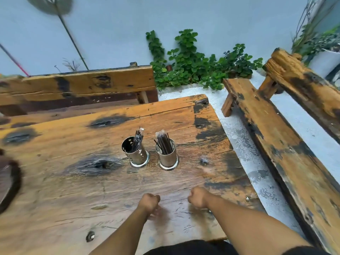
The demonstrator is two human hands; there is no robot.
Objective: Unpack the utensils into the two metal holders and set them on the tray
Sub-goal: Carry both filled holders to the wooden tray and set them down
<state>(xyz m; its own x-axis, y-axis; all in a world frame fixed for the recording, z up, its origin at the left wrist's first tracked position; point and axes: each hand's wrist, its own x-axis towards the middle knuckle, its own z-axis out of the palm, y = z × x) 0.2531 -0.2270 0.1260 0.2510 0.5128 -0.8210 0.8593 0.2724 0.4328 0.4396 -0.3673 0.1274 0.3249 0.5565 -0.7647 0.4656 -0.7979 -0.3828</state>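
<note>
Two shiny metal holders stand side by side on the wooden table. The left holder leans a little and holds dark wrapped utensils. The right holder stands upright with a bundle of dark sticks in clear wrap. My left hand and my right hand are both closed into fists near the table's front edge, well short of the holders, with nothing visible in them. A dark round tray shows partly at the far left edge.
A wooden bench runs behind the table, and another bench stands to the right. Green plants grow along the pale wall. White gravel floor lies between table and right bench.
</note>
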